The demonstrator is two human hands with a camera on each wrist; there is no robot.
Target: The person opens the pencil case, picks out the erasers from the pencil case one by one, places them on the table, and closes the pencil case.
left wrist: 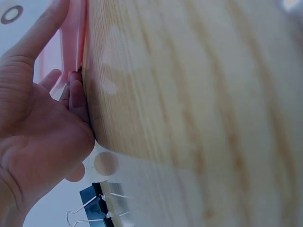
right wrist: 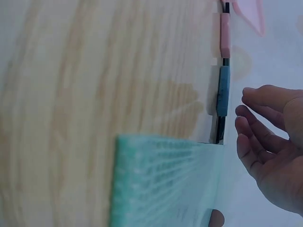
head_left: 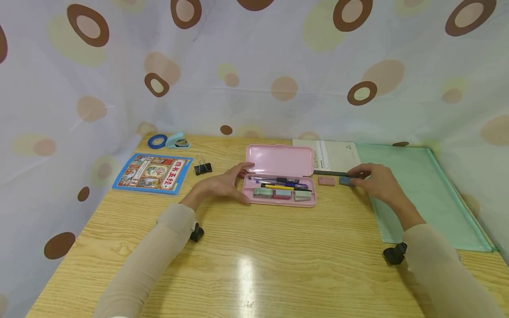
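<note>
The left hand [head_left: 222, 185] braces the left edge of the open pink case [head_left: 280, 179], fingers relaxed and holding nothing. The right hand [head_left: 377, 181] hovers loosely curled over the blue eraser [head_left: 345, 180], not yet gripping it; a pink eraser [head_left: 326, 181] lies just beside. The step looks like gathering erasers; next calls for pinching the blue one.
</note>
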